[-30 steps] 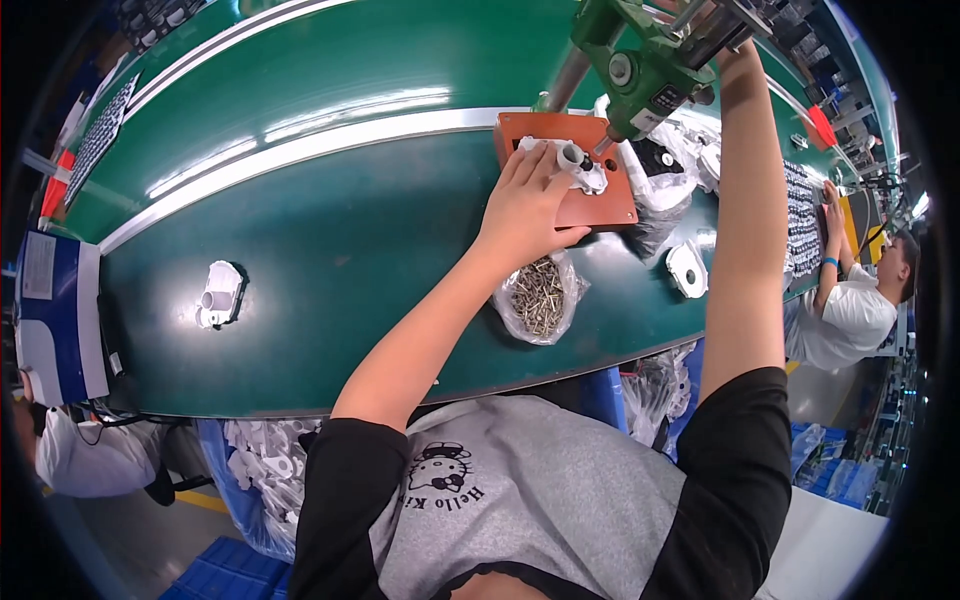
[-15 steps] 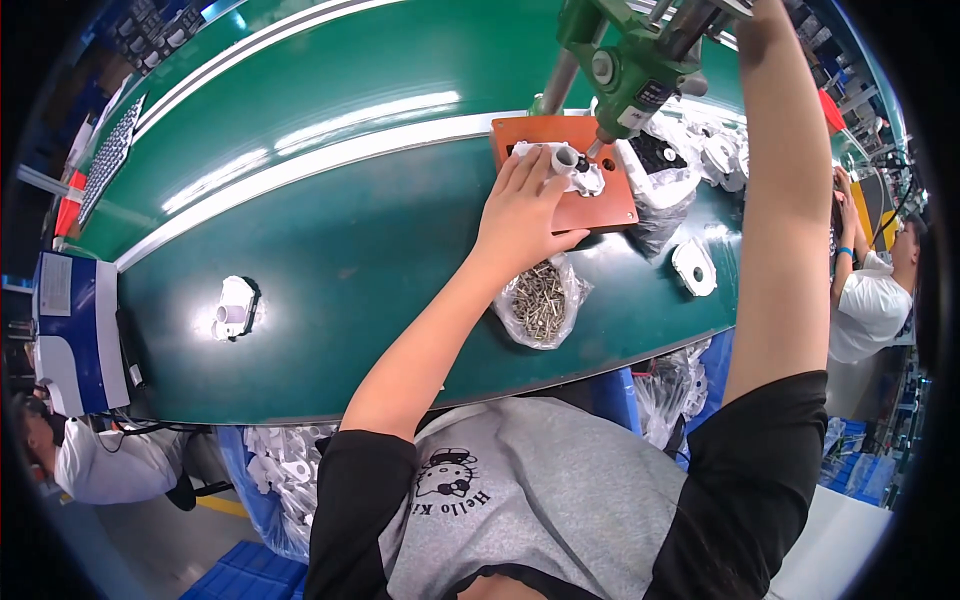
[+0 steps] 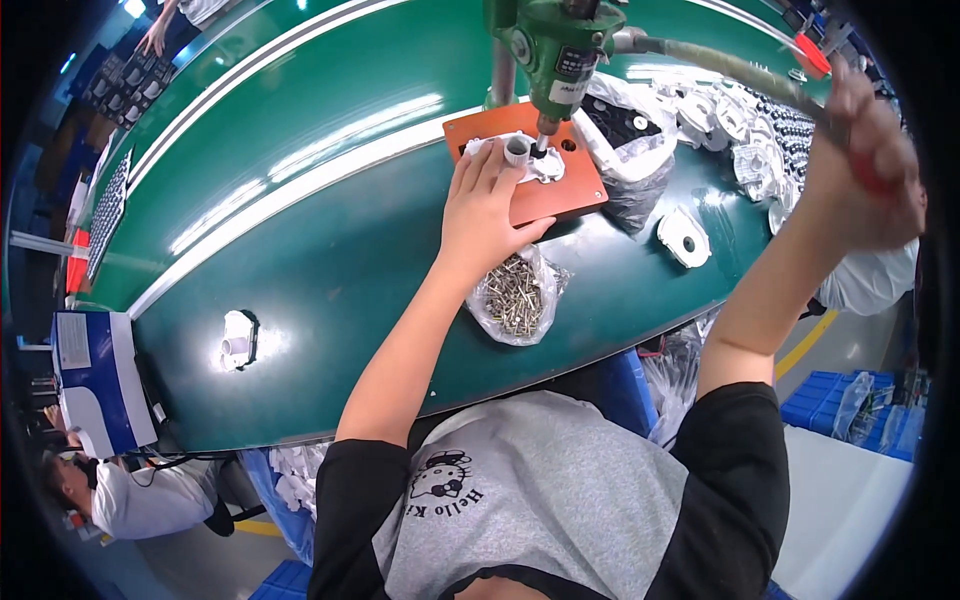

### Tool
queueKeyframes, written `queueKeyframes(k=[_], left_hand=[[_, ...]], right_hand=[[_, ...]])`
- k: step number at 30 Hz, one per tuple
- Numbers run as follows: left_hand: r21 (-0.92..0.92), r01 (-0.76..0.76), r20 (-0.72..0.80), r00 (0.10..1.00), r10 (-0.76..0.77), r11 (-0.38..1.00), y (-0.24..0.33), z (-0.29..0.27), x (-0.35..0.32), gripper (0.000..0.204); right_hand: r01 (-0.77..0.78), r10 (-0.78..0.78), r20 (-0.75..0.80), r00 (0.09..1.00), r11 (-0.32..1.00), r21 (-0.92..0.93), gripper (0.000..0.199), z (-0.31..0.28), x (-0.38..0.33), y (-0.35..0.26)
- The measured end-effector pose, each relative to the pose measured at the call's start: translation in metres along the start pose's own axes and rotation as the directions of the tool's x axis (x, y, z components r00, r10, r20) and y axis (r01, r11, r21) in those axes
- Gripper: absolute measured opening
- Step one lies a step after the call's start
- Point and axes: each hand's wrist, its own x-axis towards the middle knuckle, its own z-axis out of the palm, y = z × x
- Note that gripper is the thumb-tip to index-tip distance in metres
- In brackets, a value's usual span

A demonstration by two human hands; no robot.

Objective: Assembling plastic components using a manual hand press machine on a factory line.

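nearest to the person lies a small clear plastic bag of short metal screws (image 3: 516, 297), open on the green conveyor-like desk (image 3: 330, 250), just under the left wrist. the left hand (image 3: 487, 212) is laid flat and spread, the fingers (image 3: 470, 165) pressing down on a white moulded plastic part (image 3: 530, 160) which sits on an orange rectangular jig plate (image 3: 545, 190). above this part hangs a green pneumatic screwdriver (image 3: 560, 45), its tip standing on the part just beside a short white tube of it. the right hand (image 3: 865, 165) is raised high at the right and closed around a handle with some red on it, joined to a grey bar (image 3: 730, 70) that goes to the tool; it is blurred, so what kind of handle it is i cannot tell. to do this step well, i think the left hand should hold the part firm on the plate so it does not turn, with the fingers away from the tip, and the right hand should bring the tool straight down, not tilted. beside the plate is a clear bag with dark parts (image 3: 630, 150), then one loose white round part (image 3: 685, 237), and further many white parts (image 3: 745, 130) in a heap. far left on the desk lies one more white part (image 3: 238, 340), well apart. at the desk's edge stands a blue and white machine (image 3: 95, 375), and another person in a white shirt (image 3: 140, 495) sits lower left. blue crates (image 3: 830, 400) are on the floor at right.
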Motion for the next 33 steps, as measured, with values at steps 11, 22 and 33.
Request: queueKeyframes(k=[11,22,33], left_hand=[[0.006,-0.008,0.018,1.0,0.008,1.0,-0.002,0.001,0.003,0.061],[-0.02,-0.003,0.023,1.0,0.003,1.0,0.004,0.0,0.004,0.06],[-0.01,-0.002,0.011,1.0,0.002,1.0,0.003,0.0,0.003,0.062]], right_hand=[[-0.088,0.107,0.342,0.933,0.994,-0.071,0.032,-0.067,-0.117,-0.017],[-0.195,0.2,0.209,0.957,0.98,-0.043,0.031,-0.078,-0.159,-0.008],[-0.241,0.173,0.24,0.955,0.925,0.294,0.033,-0.047,-0.067,-0.012]])
